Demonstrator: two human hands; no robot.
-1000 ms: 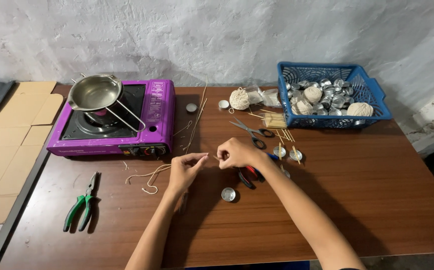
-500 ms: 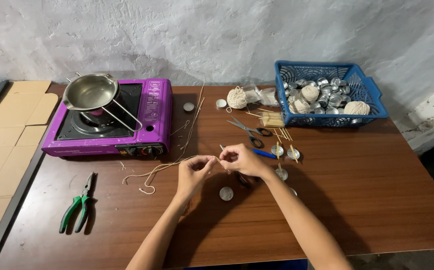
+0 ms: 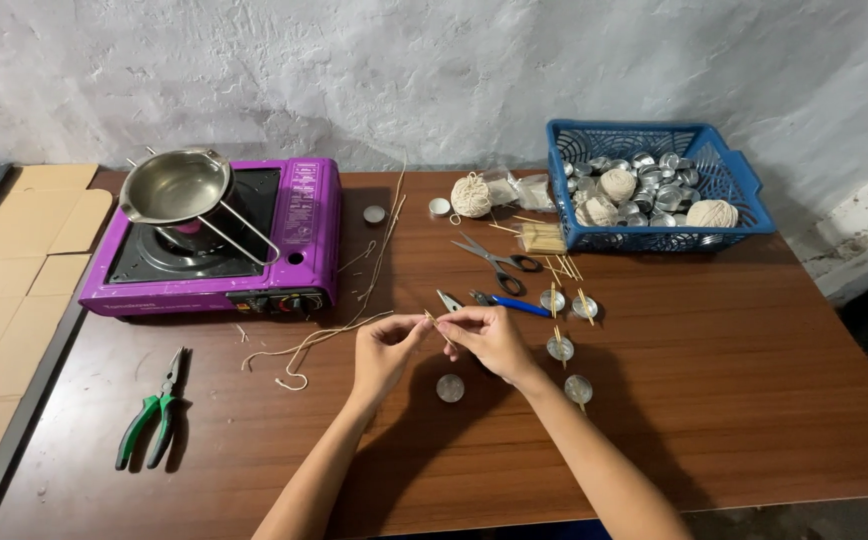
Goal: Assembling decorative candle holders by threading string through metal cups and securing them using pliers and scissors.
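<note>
While both hands meet above the brown table [image 3: 754, 380], the left hand [image 3: 386, 345] and the right hand [image 3: 489, 335] pinch together a thin wooden stick [image 3: 438, 327], fingertips closed on it. A pale string [image 3: 324, 338] runs from the left hand toward the purple stove [image 3: 304, 235]. One small metal cup [image 3: 450, 388] lies just below the hands; blue pliers [image 3: 499, 301] lie just above.

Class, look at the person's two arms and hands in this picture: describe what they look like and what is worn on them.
Both forearms are bare as far as the bottom edge of the picture, with no sleeve in view. The left hand and the right hand wear no gloves. No watch, bracelet or ring can be made out. The fingers look slender.
</note>
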